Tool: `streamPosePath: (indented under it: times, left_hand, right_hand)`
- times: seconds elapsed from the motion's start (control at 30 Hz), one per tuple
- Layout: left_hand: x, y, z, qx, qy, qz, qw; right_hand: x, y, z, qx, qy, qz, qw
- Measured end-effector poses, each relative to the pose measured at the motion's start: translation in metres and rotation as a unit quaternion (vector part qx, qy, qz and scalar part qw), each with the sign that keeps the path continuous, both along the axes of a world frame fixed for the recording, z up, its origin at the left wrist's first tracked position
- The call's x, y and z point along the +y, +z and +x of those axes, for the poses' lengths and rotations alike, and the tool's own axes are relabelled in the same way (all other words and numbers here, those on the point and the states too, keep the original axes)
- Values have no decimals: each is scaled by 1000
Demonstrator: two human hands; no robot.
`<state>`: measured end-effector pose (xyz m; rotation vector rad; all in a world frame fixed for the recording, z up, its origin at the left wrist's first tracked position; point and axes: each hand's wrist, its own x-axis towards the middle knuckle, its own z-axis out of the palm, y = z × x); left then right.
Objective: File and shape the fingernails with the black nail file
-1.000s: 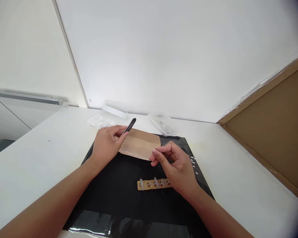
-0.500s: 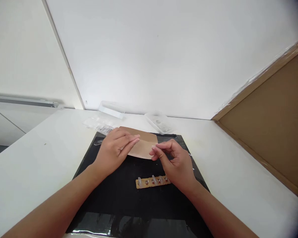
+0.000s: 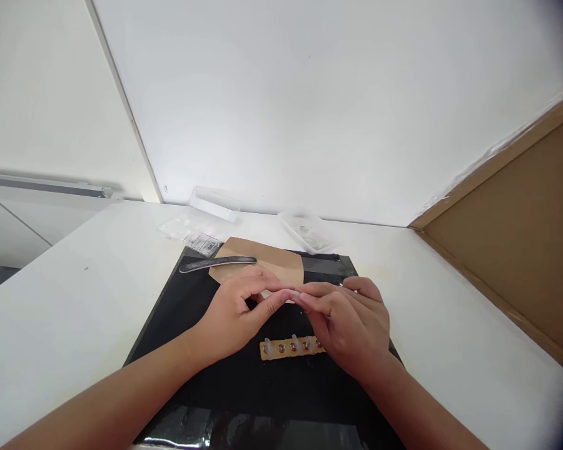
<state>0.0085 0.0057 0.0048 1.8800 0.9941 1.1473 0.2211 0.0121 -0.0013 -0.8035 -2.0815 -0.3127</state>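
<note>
My left hand and my right hand meet above the black mat, fingertips touching. Both are closed in a pinch on a small, pale, see-through false nail tip, mostly covered by the fingers. Just below them lies a tan strip with a row of shiny round metal studs. Several clear nail tips stand up from it, and my right hand hides its right end. A dark curved nail file rests partly on a brown sheet of paper behind my hands.
A clear plastic tray with small pieces in it stands at the back of the white table. Left of it are an open clear box and a clear packet. A brown cardboard panel leans at the right.
My hands, apart before, have come together at the fingertips. My left hand has moved right and down, uncovering the nail file. The view has shifted slightly.
</note>
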Motion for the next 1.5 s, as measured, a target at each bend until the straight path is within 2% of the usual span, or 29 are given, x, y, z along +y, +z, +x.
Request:
streamPosePath:
  times: [0.23,0.63,0.8,0.97,1.2,1.33,1.5]
  left_hand:
    - [0,1,2,-55,-10,-71,996]
    - [2,-8,1,-90,-42,-116,988]
    - [4,-7,0,-82,-45,-126,988]
    - [5,-9,-1,-90,-28,-180,979]
    - [7,-9,-3,-115,-34,-188,975]
    - [9,-11,-4,-101,-42,-171,979]
    - [9,-10,-6,-62,-24,-107,992]
  right_hand:
    - [2,-6,9,-8,18,-48,999]
    - [5,1,13,-58,97,-70,991]
    - [5,1,12,-29,96,-96,990]
    - [4,3,6,25,64,-177,982]
    - [-3,6,0,53,75,-239,967]
    - [-5,7,-1,71,79,-293,950]
    - [-6,9,1,89,74,-398,910]
